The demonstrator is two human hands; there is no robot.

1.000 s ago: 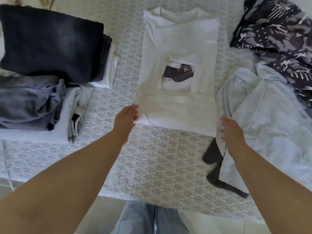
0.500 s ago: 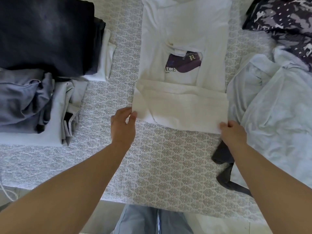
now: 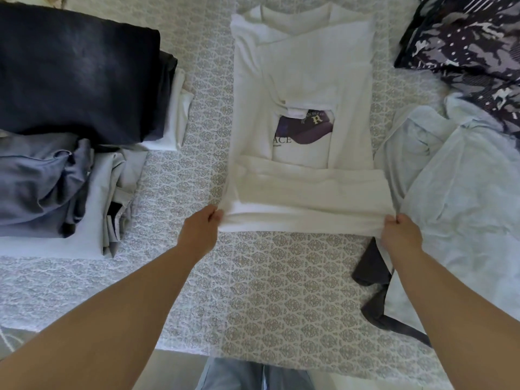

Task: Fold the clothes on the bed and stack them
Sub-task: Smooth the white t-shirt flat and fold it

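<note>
Seen from above, looking down on a bed [image 3: 281,291] with a grey patterned cover. At centre, a white T-shirt [image 3: 304,114], sides folded inward, purple print partly covered by a sleeve, only the letters "ACE" readable. Left hand [image 3: 200,231] pinching the near left corner of its folded hem, fingers curled tight on the cloth. Right hand [image 3: 399,233] pinching the near right corner likewise. On the left, a stack of folded clothes [image 3: 70,80], dark navy on top, grey and pale layers beneath, cut off by the frame edge. On the right, a crumpled pale blue garment [image 3: 455,187] hiding most of a dark grey garment [image 3: 371,266]. Patterned dark fabric [image 3: 464,43] at top right, cut off.
</note>
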